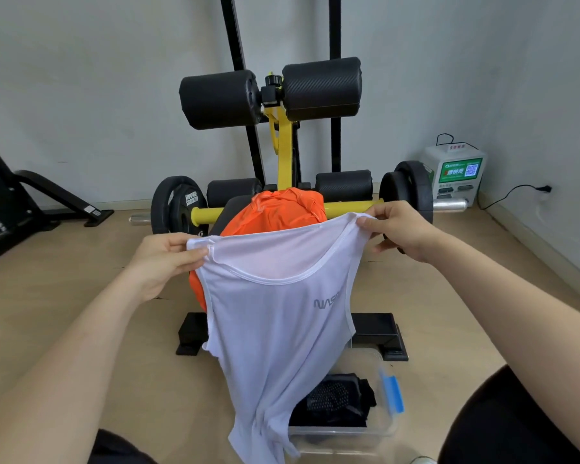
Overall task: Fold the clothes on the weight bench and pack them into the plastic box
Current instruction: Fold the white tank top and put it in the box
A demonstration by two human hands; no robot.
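A white sleeveless top [275, 329] with grey lettering hangs in the air in front of the weight bench [235, 209]. My left hand [163, 259] pinches its left shoulder strap and my right hand [399, 229] pinches the right one, holding it spread out. Behind it an orange garment [282, 212] lies bunched on the bench seat. On the floor below stands a clear plastic box [379, 426] with a blue clip; dark folded clothing [335, 396] lies inside. The top's hem covers the box's left part.
Black weight plates [175, 202] sit on a yellow bar either side of the bench, with black roller pads above. A white and green charging station [456, 175] stands at the right wall. Dark equipment [0, 209] is at the left. My knees frame the bottom corners.
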